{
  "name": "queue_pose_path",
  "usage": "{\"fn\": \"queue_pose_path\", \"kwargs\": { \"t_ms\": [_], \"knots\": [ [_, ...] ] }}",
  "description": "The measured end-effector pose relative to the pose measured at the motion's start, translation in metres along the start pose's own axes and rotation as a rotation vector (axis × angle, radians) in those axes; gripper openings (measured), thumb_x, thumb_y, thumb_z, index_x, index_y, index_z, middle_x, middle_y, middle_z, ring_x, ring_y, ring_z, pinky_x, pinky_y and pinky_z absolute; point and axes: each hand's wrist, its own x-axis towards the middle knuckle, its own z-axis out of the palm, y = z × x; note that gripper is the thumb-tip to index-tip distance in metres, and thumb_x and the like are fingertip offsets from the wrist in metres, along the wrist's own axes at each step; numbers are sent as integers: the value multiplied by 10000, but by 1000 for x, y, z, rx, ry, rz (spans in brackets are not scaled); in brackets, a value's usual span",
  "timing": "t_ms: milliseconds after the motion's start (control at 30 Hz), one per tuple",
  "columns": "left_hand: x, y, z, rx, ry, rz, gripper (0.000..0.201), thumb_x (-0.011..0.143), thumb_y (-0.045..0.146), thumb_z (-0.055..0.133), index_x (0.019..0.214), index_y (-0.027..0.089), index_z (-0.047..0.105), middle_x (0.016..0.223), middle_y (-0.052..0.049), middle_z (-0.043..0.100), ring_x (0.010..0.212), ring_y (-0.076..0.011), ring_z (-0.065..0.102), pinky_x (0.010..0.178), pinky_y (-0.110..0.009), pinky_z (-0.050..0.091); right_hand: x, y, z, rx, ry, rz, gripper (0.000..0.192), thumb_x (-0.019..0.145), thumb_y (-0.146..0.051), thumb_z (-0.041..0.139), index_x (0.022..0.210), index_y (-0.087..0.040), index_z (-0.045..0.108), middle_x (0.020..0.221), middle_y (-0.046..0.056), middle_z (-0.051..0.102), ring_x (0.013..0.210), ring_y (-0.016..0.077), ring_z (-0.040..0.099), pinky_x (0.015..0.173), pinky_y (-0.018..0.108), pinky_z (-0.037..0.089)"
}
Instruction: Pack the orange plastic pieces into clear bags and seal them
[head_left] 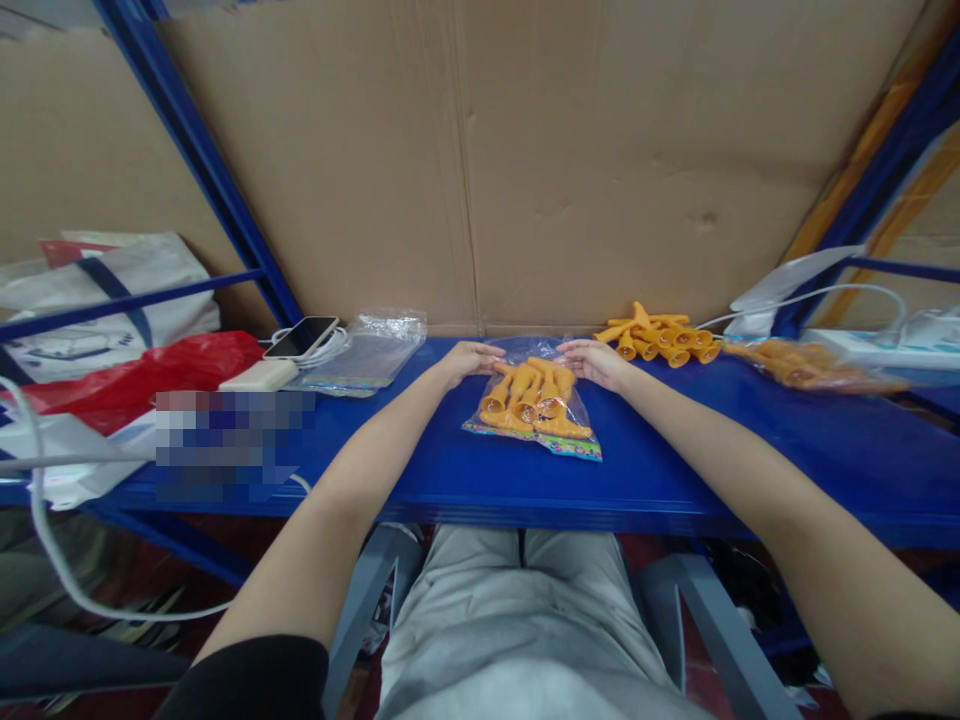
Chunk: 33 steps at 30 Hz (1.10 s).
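A clear bag of orange toy pieces (534, 405) lies flat on the blue shelf (675, 470), its far edge pinched between the left hand (469, 360) and right hand (592, 360), with loose orange pieces (660, 338) just beyond the right fingers.

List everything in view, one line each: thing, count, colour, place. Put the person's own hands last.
Bag of toys: one, clear with orange pieces, shelf centre.
Loose toys: a pile, orange, right of the bag.
Second filled bag: one, orange contents, far right.
Empty bags: a stack, clear, left of centre.
Phone: one, dark screen, on cables.
Power bank: one, white, beside the phone.
Plastic bag: one, red, left.
Shelf: one, blue.
Left hand: on the bag's top left.
Right hand: on the bag's top right.
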Motion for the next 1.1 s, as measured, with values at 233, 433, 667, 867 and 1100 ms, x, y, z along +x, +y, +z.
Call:
{"fn": "queue_pose_path", "kwargs": {
  "t_ms": [233,433,667,867,1100],
  "knots": [
    [2,-2,4,48,19,39,229,687,-52,696,684,163,773,811,-72,795,847,-193,763,875,-339,600,7,7,-3,-55,4,-77,222,740,15,574,662,-188,526,576,-18,622,522,95,582,556,199,487],
    [7,-3,4,347,59,182,308,623,-94,569,580,159,739,662,-30,746,741,-172,724,835,-317,579,16,10,-7,-657,-39,-402,233,684,-2,463,577,-207,492,527,-45,498,524,111,467,561,218,392],
    [4,-3,5,899,38,467,304,615,-25,507,577,190,719,674,-8,738,765,-181,710,786,-265,530,4,2,-8,-1289,-50,-587,217,725,-25,435,641,-222,471,653,10,588,678,165,525,629,261,338],
    [-3,-1,6,1150,37,498,226,685,49,560,647,206,719,832,-47,772,846,-203,713,770,-264,513,-9,-7,0,-1590,9,-541,219,823,-53,465,750,-214,594,921,81,710,824,204,619,643,287,329],
    [-14,5,13,1349,45,504,216,782,85,550,772,178,745,968,-92,771,943,-230,719,818,-284,516,-20,-16,5,-1741,-16,-428,312,956,-158,387,1024,-210,687,1111,98,749,1001,245,686,733,302,429]
  ]
}}
